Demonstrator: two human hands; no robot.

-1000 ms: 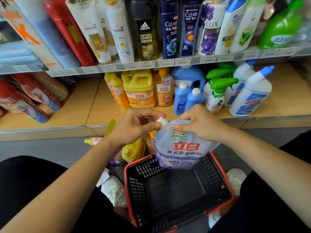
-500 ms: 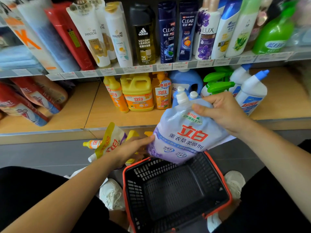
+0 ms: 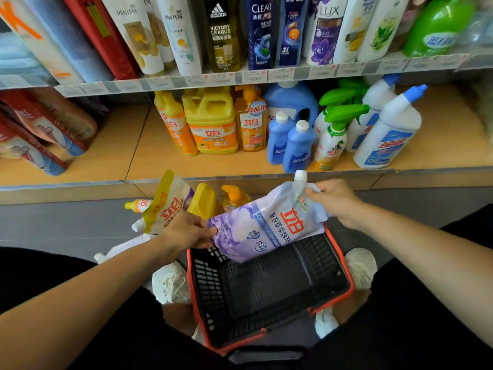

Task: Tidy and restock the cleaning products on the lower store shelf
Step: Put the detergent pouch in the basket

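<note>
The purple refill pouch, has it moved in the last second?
Yes. The purple pouch has tipped from upright to nearly sideways above the rear rim of the basket, its bottom swung toward the left hand.

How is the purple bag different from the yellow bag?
The left hand and right hand hold the purple bag over the basket; the yellow bag is on the floor. The purple bag is lilac and white; the yellow bag, yellow and white. Both are soft with red writing.

Your lower shelf (image 3: 128, 145) holds red packs (image 3: 40, 134) at left, then a yellow jug (image 3: 210, 124), blue bottles (image 3: 298, 145) and white toilet cleaners (image 3: 386, 134) rightward. Nearer you, the floor (image 3: 66, 222) bears a basket (image 3: 208, 284) and yellow pouch (image 3: 165, 206).
</note>
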